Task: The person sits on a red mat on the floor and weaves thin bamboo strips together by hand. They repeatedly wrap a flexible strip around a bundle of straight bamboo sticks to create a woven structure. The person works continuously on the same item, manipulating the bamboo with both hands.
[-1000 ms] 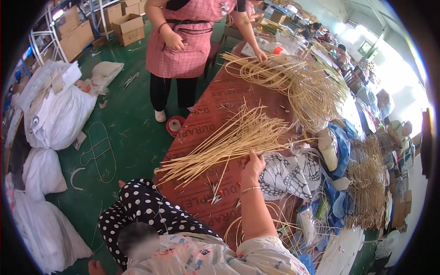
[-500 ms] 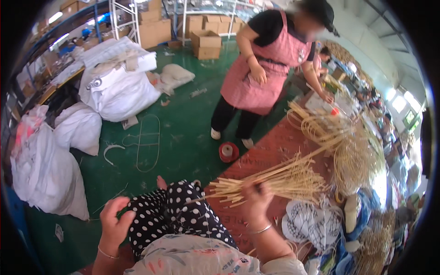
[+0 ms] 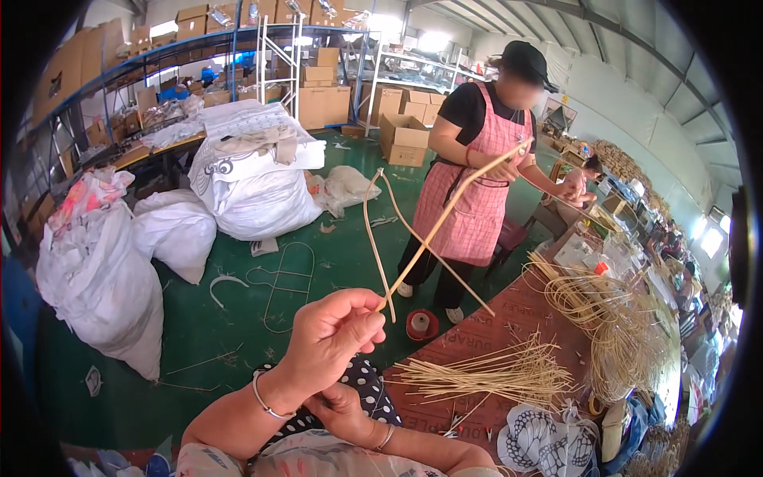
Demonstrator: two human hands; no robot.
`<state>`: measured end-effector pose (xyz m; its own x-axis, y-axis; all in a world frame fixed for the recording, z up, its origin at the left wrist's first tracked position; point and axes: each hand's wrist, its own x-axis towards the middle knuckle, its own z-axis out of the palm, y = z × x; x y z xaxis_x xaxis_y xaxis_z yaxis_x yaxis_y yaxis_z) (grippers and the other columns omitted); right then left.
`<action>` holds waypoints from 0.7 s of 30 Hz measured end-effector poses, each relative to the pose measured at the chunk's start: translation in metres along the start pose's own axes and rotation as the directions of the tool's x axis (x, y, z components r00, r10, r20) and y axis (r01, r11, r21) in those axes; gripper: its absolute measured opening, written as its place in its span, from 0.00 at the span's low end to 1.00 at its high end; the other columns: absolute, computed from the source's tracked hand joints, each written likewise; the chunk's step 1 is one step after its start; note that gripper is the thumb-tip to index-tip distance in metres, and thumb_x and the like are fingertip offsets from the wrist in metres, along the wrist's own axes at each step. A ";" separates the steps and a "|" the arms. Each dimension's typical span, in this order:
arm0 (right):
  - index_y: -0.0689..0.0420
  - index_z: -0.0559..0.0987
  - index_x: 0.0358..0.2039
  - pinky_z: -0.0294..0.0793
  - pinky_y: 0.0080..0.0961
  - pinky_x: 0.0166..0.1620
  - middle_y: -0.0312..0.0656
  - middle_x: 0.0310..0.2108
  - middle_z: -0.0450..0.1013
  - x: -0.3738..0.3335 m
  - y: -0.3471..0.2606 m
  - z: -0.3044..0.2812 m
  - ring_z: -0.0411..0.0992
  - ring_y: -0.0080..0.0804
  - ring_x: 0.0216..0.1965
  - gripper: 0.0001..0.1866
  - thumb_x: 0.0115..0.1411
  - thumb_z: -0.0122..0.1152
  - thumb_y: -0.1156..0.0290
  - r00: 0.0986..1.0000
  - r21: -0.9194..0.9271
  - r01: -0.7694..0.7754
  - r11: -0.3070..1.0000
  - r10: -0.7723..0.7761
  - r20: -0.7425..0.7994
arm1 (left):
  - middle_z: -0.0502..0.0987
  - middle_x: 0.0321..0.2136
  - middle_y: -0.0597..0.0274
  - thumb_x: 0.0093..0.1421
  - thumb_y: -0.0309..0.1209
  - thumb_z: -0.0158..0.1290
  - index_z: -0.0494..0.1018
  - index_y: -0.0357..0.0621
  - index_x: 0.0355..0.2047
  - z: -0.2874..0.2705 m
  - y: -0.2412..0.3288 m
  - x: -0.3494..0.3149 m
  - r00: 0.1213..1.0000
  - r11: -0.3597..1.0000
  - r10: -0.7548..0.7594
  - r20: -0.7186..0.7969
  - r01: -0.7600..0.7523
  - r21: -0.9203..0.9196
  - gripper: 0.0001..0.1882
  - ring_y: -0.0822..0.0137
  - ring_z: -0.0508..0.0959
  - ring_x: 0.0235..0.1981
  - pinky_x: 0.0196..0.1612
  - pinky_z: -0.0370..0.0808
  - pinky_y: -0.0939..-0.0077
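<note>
My left hand [image 3: 338, 330] is raised in the middle, thumb and fingers pinched on the lower end of a bent cane strip [image 3: 469, 191]. That strip slants up to the right, in front of the co-worker's apron. A second, V-shaped cane strip [image 3: 408, 228] crosses it, point upward; whether the two are joined I cannot tell. Low behind my left wrist is my right hand [image 3: 350, 412], fingers curled and partly hidden, so what it grips does not show. A loose pile of thin cane sticks [image 3: 493, 370] lies on the reddish board [image 3: 469, 338] to the right.
Across the board stands a co-worker in a pink checked apron [image 3: 477, 215]. Coiled cane [image 3: 620, 334] sits at the right, beside a black-and-white patterned piece [image 3: 548, 437]. White sacks [image 3: 103, 286] fill the left floor. A red-rimmed spool [image 3: 421, 324] stands near the board's edge.
The view has tilted up. My left hand has risen toward the middle, with bent cane now in its pinch. My right hand has left the cane pile and come to my lap.
</note>
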<state>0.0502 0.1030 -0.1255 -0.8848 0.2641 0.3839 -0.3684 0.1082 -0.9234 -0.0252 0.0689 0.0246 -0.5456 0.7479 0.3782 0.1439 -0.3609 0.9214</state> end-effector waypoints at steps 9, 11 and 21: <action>0.62 0.74 0.32 0.68 0.16 0.33 0.37 0.26 0.72 0.000 -0.002 0.007 0.68 0.19 0.28 0.06 0.52 0.56 0.80 0.992 0.089 0.014 0.996 -0.025 0.125 | 0.73 0.22 0.65 0.57 0.24 0.49 0.71 0.34 0.31 0.004 0.014 -0.013 0.996 0.986 0.091 0.019 -0.093 0.137 0.05 0.81 0.69 0.20 0.21 0.66 0.88; 0.63 0.74 0.33 0.69 0.16 0.33 0.36 0.27 0.72 0.005 -0.011 -0.004 0.68 0.19 0.29 0.06 0.52 0.55 0.80 0.995 0.101 -0.033 0.994 0.023 0.096 | 0.73 0.22 0.64 0.56 0.23 0.49 0.71 0.34 0.30 -0.003 0.014 -0.015 0.982 0.952 0.178 0.063 -0.188 0.244 0.04 0.80 0.69 0.21 0.22 0.66 0.87; 0.62 0.73 0.38 0.70 0.15 0.30 0.40 0.30 0.73 0.020 -0.075 -0.076 0.69 0.20 0.27 0.11 0.53 0.57 0.76 0.993 0.478 0.059 0.876 -0.003 -0.119 | 0.74 0.18 0.60 0.57 0.26 0.48 0.72 0.34 0.27 -0.010 0.007 -0.032 0.969 0.982 -0.136 0.208 0.104 0.155 0.06 0.78 0.68 0.14 0.18 0.65 0.88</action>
<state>0.0824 0.1732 -0.0485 -0.8438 0.3756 0.3834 -0.5118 -0.3481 -0.7854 -0.0151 0.0370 0.0182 -0.3761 0.8893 0.2600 0.2122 -0.1905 0.9585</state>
